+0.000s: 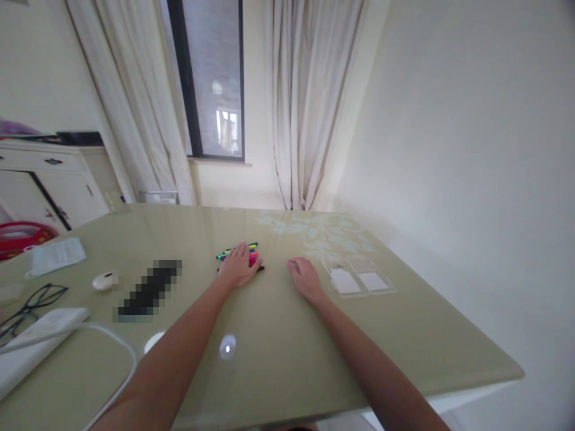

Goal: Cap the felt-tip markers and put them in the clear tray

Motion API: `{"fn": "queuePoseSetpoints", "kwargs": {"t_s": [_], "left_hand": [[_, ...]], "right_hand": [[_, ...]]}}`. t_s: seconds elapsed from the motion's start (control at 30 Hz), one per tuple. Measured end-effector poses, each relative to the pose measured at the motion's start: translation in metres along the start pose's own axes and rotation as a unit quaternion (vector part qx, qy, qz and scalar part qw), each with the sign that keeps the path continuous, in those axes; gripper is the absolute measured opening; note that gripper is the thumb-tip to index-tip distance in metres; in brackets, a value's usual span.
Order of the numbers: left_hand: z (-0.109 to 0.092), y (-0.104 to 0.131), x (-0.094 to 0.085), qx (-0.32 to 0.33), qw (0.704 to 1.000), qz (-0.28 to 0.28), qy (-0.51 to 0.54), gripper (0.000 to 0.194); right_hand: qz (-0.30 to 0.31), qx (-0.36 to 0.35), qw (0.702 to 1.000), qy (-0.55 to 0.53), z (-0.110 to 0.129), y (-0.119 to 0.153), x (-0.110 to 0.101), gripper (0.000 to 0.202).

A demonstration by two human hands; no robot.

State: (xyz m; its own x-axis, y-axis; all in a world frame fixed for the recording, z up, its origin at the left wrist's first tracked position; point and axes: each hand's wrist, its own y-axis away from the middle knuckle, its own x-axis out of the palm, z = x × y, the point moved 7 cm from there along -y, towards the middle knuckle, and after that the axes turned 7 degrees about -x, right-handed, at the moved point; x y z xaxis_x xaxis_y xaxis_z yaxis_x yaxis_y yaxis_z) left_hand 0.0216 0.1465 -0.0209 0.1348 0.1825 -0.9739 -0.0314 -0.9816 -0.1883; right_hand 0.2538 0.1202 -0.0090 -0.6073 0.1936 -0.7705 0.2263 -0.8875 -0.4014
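Head view: olive-green bench with glossy top, far edge under the curtains, right edge running close along a bare wall, near right corner in sight. Wide bare stretch of top between the forearms and toward the near edge, marked only by light glints.

Left hand flat, palm down, fingers spread over a small pile of coloured markers; marker tips poking out past the fingertips, pile lying mid-bench toward the far side. Right hand resting on the top, fingers loosely curled, holding nothing, well apart from the markers.

Just right of the right hand, clear plastic case lying opened flat, a pale rectangle in each half; contents otherwise too faint to tell.

Off to the left: white mouse, blurred dark strip, face mask, black glasses, white folded cloth with a white cable looping near the left forearm. White cabinet beyond the left edge.
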Motion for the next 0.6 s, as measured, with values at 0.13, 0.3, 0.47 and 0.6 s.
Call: {"fn": "queuePoseSetpoints", "kwargs": {"t_s": [0.13, 0.3, 0.47, 0.6], "left_hand": [[0.009, -0.006, 0.000, -0.005, 1.000, 0.004, 0.003, 0.081], [0.014, -0.011, -0.002, -0.008, 1.000, 0.001, 0.003, 0.078], [0.015, -0.015, 0.000, -0.015, 1.000, -0.001, 0.001, 0.081], [0.015, -0.014, 0.002, -0.020, 1.000, -0.002, 0.001, 0.084]], "right_hand": [[-0.003, 0.003, 1.000, -0.007, 0.000, 0.000, 0.000, 0.030], [-0.007, 0.004, 1.000, -0.011, 0.001, 0.001, -0.002, 0.028], [-0.008, 0.003, 1.000, -0.009, 0.002, 0.002, -0.003, 0.028], [-0.004, 0.002, 1.000, -0.002, 0.003, 0.003, -0.002, 0.028]]}}
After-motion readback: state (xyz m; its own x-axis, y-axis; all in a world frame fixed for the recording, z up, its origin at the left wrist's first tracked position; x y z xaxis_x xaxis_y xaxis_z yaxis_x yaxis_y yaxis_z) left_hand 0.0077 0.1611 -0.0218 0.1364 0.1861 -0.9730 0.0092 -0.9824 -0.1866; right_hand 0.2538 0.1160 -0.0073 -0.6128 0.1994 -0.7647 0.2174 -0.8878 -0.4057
